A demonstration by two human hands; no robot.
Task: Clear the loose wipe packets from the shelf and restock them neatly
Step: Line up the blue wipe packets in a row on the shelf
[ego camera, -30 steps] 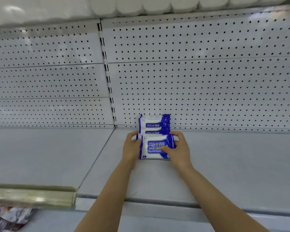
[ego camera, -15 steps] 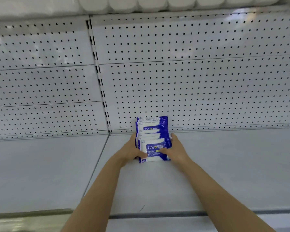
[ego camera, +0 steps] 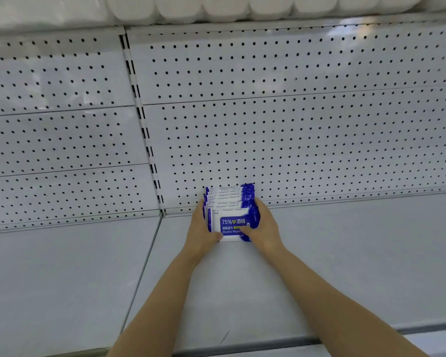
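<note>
Several wipe packets (ego camera: 231, 215) upright in front-to-back row on shelf (ego camera: 345, 253), at back edge, rearmost against pegboard back panel (ego camera: 294, 137), near shelf's left back corner. Left hand (ego camera: 204, 231) cups row's left side, thumb on front packet face. Right hand (ego camera: 264, 228) grips right side, thumb across front. White rolls (ego camera: 216, 7) on tier above.

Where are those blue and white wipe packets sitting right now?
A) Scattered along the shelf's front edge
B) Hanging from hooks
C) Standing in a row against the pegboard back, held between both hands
C: the wipe packets stand in a row against the pegboard, with the left hand and right hand holding them from either side.
</note>
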